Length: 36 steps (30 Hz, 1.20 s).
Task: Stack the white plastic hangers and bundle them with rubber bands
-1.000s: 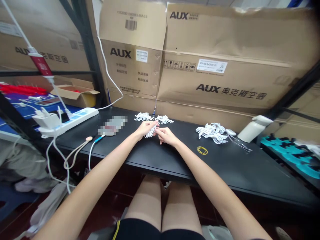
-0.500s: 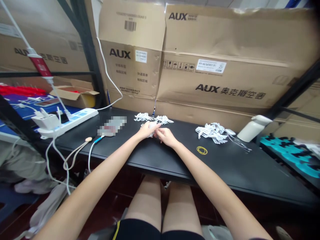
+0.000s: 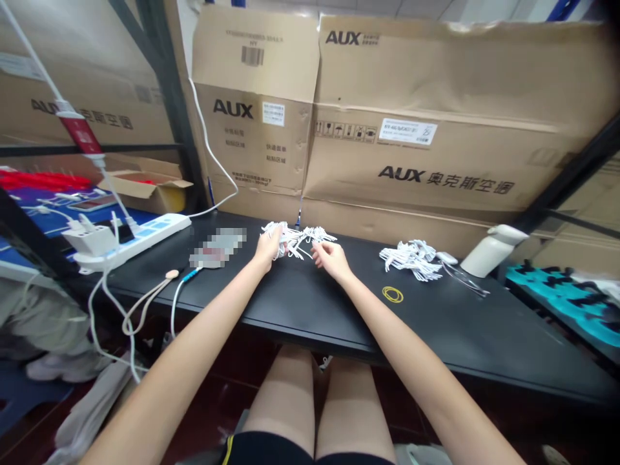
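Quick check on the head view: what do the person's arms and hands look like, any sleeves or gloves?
Both the left forearm and right forearm are bare as far as they show, with no sleeves. The left hand and right hand have no gloves. No watch or bracelet shows; rings are too small to judge.

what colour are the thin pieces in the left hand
White; the thin pieces show best in the head view.
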### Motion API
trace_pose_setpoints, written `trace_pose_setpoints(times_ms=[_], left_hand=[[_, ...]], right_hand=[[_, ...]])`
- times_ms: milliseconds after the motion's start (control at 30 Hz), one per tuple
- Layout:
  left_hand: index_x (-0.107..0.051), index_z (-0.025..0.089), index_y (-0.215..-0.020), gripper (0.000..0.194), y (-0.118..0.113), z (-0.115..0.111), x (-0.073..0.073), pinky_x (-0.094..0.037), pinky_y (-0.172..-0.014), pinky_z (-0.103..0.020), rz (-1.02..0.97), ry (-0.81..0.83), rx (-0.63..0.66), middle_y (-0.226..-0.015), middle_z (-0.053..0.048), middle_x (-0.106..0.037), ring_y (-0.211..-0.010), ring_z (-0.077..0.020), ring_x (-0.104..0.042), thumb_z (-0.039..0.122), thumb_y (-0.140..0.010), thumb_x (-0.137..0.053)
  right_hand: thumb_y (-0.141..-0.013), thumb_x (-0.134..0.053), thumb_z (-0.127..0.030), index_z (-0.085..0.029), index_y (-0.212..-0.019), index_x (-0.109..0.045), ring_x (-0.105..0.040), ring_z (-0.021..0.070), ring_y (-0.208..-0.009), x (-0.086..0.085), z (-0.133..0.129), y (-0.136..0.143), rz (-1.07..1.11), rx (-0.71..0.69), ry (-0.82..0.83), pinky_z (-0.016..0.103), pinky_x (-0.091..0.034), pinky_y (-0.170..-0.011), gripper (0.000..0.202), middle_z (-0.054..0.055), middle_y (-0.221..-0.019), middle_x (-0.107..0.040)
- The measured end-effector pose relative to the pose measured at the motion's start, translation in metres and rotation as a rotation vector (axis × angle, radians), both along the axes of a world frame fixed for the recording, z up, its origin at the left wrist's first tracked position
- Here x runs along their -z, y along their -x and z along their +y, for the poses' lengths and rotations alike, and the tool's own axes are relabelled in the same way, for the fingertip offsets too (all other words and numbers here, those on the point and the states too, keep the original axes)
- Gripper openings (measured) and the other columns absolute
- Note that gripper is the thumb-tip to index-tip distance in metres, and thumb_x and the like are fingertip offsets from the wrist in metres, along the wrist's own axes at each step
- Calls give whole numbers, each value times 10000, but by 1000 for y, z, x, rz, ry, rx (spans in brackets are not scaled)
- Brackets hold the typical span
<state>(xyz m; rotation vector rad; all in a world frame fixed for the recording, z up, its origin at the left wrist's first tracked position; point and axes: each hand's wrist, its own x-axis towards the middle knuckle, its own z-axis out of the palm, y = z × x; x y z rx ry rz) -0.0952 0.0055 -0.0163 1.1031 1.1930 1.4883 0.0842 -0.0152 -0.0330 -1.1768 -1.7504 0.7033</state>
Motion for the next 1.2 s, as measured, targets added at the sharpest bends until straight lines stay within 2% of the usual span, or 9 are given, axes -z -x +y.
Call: trace_pose_setpoints(times_ms=[100,167,233,333,467,600,833,933,1200], left_hand=[[-539,153,-703,280,5,3,-4,-415,-390,-222,-179,70,-94,-474,15,-515,-375,-111,-502,390,-851,-520],[-534,154,-709,273,6,4,-5,-407,-382,-214,-233,95,-122,-473,18,-516,-372,-108,-501,384,-854,-513],[-538,152,-714,277,6,4,-5,-403,-377,-213,-235,103,-129,-475,12,-525,-367,-108,-501,387,-857,-509],[-558,145,-723,276,5,3,-4,-406,-373,-218,-229,116,-128,-481,3,-538,-368,-116,-510,391,-847,-534],[-584,133,-742,283,4,0,-4,-427,-384,-225,-189,94,-124,-485,-2,-542,-373,-117,-512,403,-824,-577],[-585,136,-715,306,2,-1,-4,-422,-374,-225,-118,22,-106,-480,-7,-543,-372,-118,-507,429,-799,-609],[-539,163,-653,412,-2,-5,-4,-393,-378,-233,106,-41,9,-461,-13,-531,-361,-129,-509,540,-819,-540],[-538,166,-670,429,-3,-6,-2,-388,-387,-240,205,-27,61,-458,-12,-531,-353,-135,-509,542,-863,-459],[-542,187,-666,375,-4,-12,3,-408,-489,-238,453,-193,85,-473,7,-552,-409,-139,-542,497,-869,-478]], right_hand=[[-914,-436,-291,-121,-1098,-627,-616,228,-1019,5,-3,1,-335,17,-141,369,-476,-898,315,147,-1108,-654],[-921,-433,-270,-117,-1304,-510,-448,286,-1277,8,-6,5,-578,-19,-140,446,-374,-1026,420,194,-1392,-468],[-949,-393,-321,-114,-1409,-393,-295,330,-1383,9,-10,8,-749,-41,-70,514,-289,-1071,504,214,-1515,-271],[-969,-346,-343,-116,-1427,-370,-225,344,-1413,4,-11,6,-871,-43,-10,554,-213,-1090,512,230,-1537,-198],[-917,-464,-287,-139,-1236,-588,-354,333,-1351,-9,-7,-14,-879,10,-13,529,-243,-1075,373,216,-1445,-396],[-864,-535,-263,-145,-850,-713,-617,284,-1041,-19,-2,-32,-781,100,0,397,-428,-919,214,154,-1038,-686],[-755,-603,-87,-146,-636,-637,-672,201,-716,-11,4,-33,-587,138,32,261,-496,-674,138,89,-716,-696],[-789,-566,-78,-140,-689,-617,-651,150,-571,-8,9,-36,-482,119,62,220,-500,-562,128,52,-630,-667],[-794,-579,-209,-152,-724,-604,-658,158,-590,-18,11,-43,-164,-112,-111,256,-507,-623,94,6,-625,-636]])
